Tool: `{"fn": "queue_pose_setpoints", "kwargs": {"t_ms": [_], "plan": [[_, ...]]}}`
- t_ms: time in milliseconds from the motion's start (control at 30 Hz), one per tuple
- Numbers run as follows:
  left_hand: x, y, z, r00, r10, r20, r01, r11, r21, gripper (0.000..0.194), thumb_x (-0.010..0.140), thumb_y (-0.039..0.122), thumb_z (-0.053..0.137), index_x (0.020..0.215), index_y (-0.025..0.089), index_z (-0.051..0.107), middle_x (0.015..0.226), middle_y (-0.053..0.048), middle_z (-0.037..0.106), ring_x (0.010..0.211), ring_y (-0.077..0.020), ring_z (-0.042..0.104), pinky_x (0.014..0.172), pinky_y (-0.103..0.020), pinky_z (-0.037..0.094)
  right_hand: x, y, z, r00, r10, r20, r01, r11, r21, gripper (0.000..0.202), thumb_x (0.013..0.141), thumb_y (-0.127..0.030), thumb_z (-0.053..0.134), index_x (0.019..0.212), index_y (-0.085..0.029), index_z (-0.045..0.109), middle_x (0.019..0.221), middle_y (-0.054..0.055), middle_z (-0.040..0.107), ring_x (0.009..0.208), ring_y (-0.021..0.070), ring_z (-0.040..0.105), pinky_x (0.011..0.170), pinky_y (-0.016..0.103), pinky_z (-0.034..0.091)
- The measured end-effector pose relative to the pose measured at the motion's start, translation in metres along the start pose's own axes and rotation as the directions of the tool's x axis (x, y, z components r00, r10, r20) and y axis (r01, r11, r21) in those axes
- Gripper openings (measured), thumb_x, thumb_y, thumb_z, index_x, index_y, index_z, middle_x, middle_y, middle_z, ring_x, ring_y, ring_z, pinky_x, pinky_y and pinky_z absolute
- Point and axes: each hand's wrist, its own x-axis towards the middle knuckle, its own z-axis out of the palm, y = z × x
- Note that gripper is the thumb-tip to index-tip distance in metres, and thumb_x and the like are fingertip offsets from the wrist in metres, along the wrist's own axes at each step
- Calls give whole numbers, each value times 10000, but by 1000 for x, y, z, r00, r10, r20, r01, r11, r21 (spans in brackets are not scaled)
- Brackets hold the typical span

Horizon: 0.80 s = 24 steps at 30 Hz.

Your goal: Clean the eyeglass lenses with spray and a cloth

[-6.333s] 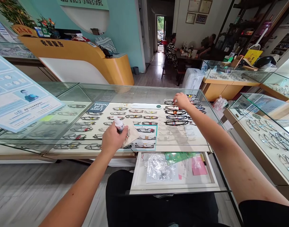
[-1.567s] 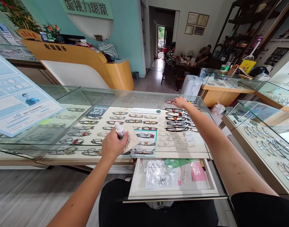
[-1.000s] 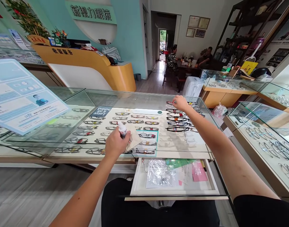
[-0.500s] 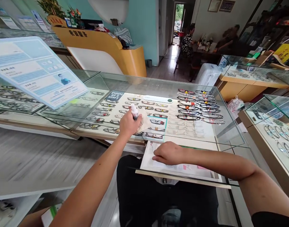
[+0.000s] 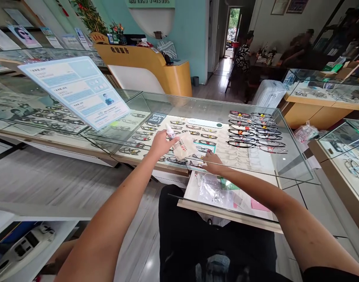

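Observation:
My left hand (image 5: 162, 143) is closed around a small white bottle (image 5: 169, 131), which stands up from the fingers. Beside it, a beige packet with red print (image 5: 185, 145) lies against the thumb, above the glass display case (image 5: 244, 166). My right hand (image 5: 213, 161) is over the case's front part, right of the packet; its fingers point forward and are partly bent, and whether they hold anything is not clear. Below it, the pulled-out drawer (image 5: 191, 201) contains a clear plastic bag (image 5: 216, 192), a green item and pink paper (image 5: 259, 205).
Rows of eyeglasses (image 5: 240, 144) lie inside the case. A light blue sign (image 5: 79, 92) stands on the glass to the left. More display cases are at the right, and a wooden counter (image 5: 176, 78) is behind. Two people sit at the far back.
My right hand has moved from over the drawer up to the case, its fingers now extended forward. More of the packet by my left hand shows. The view has shifted left.

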Motion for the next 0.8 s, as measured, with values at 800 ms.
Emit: {"fn": "queue_pose_setpoints", "kwargs": {"t_ms": [800], "plan": [[14, -59, -5, 936, -272, -224, 302, 947, 112, 418, 1044, 576, 606, 1171, 182, 658, 1200, -221, 731, 1242, -442, 662, 1085, -501, 533, 44, -9, 22, 998, 47, 41, -44, 997, -66, 337, 1101, -303, 577, 1139, -143, 871, 1333, 213, 771, 1349, 392, 597, 1145, 508, 422]]}}
